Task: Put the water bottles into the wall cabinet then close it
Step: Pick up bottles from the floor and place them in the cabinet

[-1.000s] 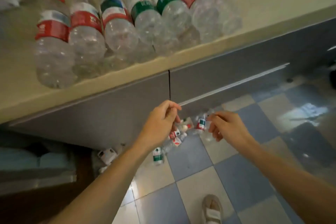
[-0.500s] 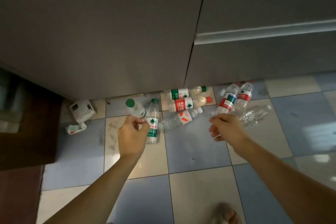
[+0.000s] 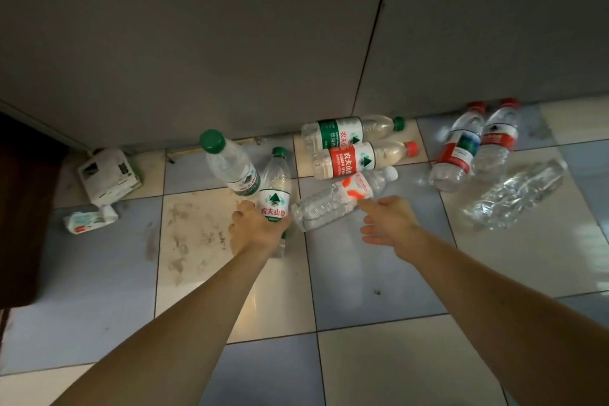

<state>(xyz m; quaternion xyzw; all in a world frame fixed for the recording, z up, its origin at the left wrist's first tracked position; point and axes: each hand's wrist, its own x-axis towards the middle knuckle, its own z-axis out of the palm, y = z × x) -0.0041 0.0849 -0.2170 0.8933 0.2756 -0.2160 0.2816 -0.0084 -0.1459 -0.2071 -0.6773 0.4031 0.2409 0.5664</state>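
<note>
Several plastic water bottles lie on the tiled floor against the grey base cabinet (image 3: pixel 197 43). My left hand (image 3: pixel 253 231) is wrapped over the lower part of a green-capped bottle (image 3: pixel 275 194); a second green-capped bottle (image 3: pixel 230 165) leans tilted against it, at my thumb. My right hand (image 3: pixel 385 221) is open, its forefinger touching a clear bottle with an orange label (image 3: pixel 336 204). Behind lie a green-label bottle (image 3: pixel 342 135) and a red-label bottle (image 3: pixel 356 160). Two red-capped bottles (image 3: pixel 461 152) and a crumpled clear bottle (image 3: pixel 517 194) lie to the right.
A white carton (image 3: pixel 108 175) and a small tissue packet (image 3: pixel 89 219) lie on the floor at the left, beside dark brown furniture (image 3: pixel 23 208). The cabinet doors are shut, with a seam (image 3: pixel 372 43) between them. Blue and cream tiles (image 3: pixel 379 290) stretch toward me.
The view has dropped from the countertop bottles to the floor. Both hands went down to the floor bottles; my left hand closed over the green-capped bottle and my right hand opened.
</note>
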